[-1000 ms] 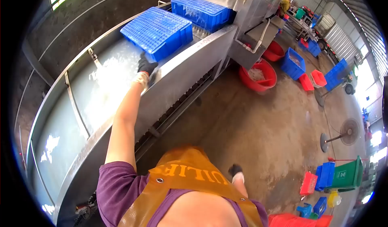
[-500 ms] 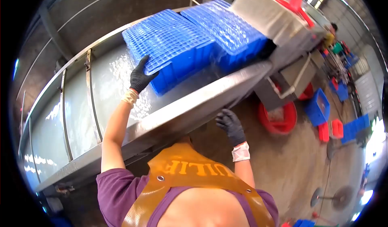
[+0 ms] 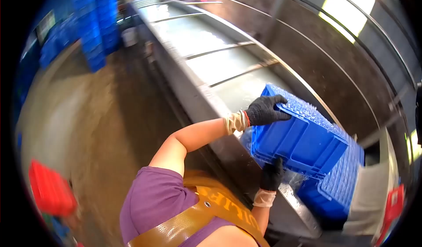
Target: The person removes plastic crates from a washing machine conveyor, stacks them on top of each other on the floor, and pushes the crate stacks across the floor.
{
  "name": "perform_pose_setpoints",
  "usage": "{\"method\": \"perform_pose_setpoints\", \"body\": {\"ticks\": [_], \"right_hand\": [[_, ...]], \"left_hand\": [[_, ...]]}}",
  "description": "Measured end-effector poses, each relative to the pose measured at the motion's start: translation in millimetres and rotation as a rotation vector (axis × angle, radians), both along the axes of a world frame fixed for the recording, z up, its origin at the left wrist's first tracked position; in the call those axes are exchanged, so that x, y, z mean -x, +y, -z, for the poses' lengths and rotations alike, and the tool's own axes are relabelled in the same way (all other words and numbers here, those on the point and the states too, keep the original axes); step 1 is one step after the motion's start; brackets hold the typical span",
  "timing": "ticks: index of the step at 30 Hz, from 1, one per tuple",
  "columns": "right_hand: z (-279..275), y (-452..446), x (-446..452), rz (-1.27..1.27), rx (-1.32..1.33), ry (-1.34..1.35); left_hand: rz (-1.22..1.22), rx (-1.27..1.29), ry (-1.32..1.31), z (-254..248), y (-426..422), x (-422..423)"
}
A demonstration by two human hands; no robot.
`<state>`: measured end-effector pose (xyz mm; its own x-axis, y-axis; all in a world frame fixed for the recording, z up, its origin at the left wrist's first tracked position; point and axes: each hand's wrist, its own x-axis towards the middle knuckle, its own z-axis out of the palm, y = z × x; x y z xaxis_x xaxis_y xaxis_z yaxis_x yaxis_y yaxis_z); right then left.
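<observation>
A blue plastic crate [image 3: 303, 143], turned with its gridded face upward, is tilted over the long metal trough [image 3: 220, 146]. My left hand [image 3: 267, 110], in a black glove, is closed on the crate's upper edge. Under its lower edge, my gloved right hand [image 3: 272, 175] grips it from the near side; part of those fingers is hidden. A second blue crate [image 3: 323, 198] sits just beyond in the trough, partly covered by the first. Water [image 3: 250, 85] lies in the trough, and the crates look wet.
Crossbars [image 3: 222, 50] span the trough. Tall stacks of blue crates [image 3: 94, 27] stand at the far left on the wet floor [image 3: 83, 115]. A red container [image 3: 50, 190] is at lower left, and another red object [image 3: 392, 207] at lower right beside a grey cloth-like sheet [image 3: 367, 194].
My view has swung left along the trough. The crate touched by my left hand is now lifted and tilted. My right hand has come from beside the trough to the crate's lower edge.
</observation>
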<state>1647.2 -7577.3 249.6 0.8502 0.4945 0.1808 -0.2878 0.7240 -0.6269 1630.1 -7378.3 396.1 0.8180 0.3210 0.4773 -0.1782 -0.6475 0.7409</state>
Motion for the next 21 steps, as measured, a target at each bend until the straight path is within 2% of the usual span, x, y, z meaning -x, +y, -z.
{"method": "perform_pose_setpoints", "body": {"ticks": [1,2,4,5,6,7,9,10,11,12,13,15,16,17,18,19,21], "right_hand": [[-15.1,-14.0,8.4,-0.044,0.038,-0.039],[-20.3,-24.8,-1.5,0.144,0.382,-0.497],[-1.6,-46.2,-6.8,0.338,0.694,-0.984],[-13.7,-59.4,-14.9,0.416,0.687,-1.217],[-17.3,-60.9,-15.1,0.511,0.649,-1.436],[-29.6,-61.9,-0.1,0.494,0.631,-1.425],[-65.8,-59.5,36.7,-0.249,0.161,-0.172],[-61.7,-59.3,38.1,-0.148,0.419,-0.382],[-57.8,-59.3,40.3,-0.307,0.386,-0.404],[-56.9,-54.3,44.0,-0.372,0.476,-0.601],[-56.8,-45.0,50.9,-0.441,0.563,-0.796],[-54.7,-18.5,82.1,-0.67,0.585,-0.721],[-53.8,-4.0,100.1,-0.537,0.629,-1.027],[-47.6,-1.1,115.4,-0.38,0.657,-1.337],[-51.5,4.0,136.1,-0.338,0.627,-1.513],[-53.5,7.7,157.6,-0.294,0.583,-1.686],[-28.2,7.1,190.9,-0.389,0.576,-1.709]], "left_hand": [[-0.055,0.058,-0.036,6.1,-7.1,16.2],[-0.153,-0.009,-0.126,4.7,-11.4,24.9],[-0.187,0.092,-0.176,9.0,-29.9,63.3],[-0.211,0.147,-0.167,-6.2,-43.8,82.1],[-0.176,0.261,-0.208,4.8,-50.5,95.8],[-0.167,0.335,-0.234,18.2,-58.6,112.4],[-0.155,0.534,-0.208,49.3,-75.3,155.2],[-0.248,0.543,-0.18,62.3,-84.9,176.0],[-0.364,0.385,-0.261,85.0,-88.1,189.3],[-0.676,0.091,-0.118,110.2,-91.4,208.0],[-0.676,0.102,-0.099,114.9,-107.7,220.7],[-0.955,-0.361,-0.258,108.0,-138.9,243.1],[-1.007,-0.308,-0.244,93.2,-155.6,251.6],[-1.01,-0.302,-0.241,102.6,-162.7,249.4],[-1.095,-0.415,-0.118,111.0,-159.5,249.4],[-1.132,-0.257,-0.165,120.2,-157.4,257.4],[-1.155,0.359,-0.443,137.5,-159.0,281.4]]}}
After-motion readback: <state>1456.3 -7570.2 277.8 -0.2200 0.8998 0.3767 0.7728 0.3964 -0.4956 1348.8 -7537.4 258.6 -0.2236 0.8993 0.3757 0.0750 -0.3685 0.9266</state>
